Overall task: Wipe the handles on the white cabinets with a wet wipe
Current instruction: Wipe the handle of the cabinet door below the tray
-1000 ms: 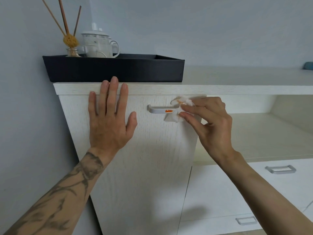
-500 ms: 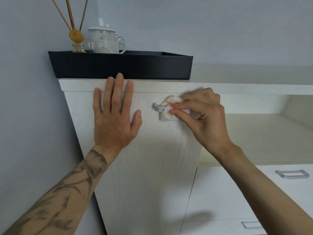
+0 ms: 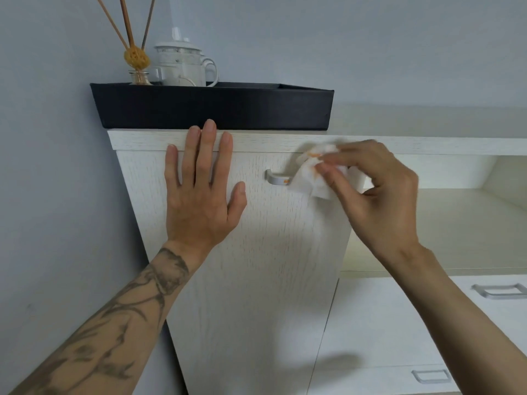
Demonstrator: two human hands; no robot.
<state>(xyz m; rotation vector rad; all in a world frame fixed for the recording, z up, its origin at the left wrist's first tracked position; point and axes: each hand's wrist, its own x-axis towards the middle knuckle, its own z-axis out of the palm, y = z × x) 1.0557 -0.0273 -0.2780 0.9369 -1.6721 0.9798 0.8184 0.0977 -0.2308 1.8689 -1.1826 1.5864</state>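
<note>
A white cabinet door (image 3: 256, 266) carries a silver handle (image 3: 276, 178) near its top edge. An orange smear shows on the handle where it meets the wipe. My right hand (image 3: 379, 195) pinches a crumpled white wet wipe (image 3: 310, 178), stained orange, against the handle's right part, which the wipe hides. My left hand (image 3: 199, 195) lies flat on the door to the left of the handle, fingers spread and fingertips reaching the cabinet's top edge.
A black tray (image 3: 214, 108) sits on the cabinet top, holding a white teapot (image 3: 182, 65) and a reed diffuser (image 3: 137, 61). An open shelf (image 3: 462, 223) lies to the right. Below it are drawers with silver handles (image 3: 499, 290) (image 3: 430, 376). A grey wall is on the left.
My right hand slid the wipe left along the handle, then back to the right end. The view shifted slightly. My left hand stayed flat on the door.
</note>
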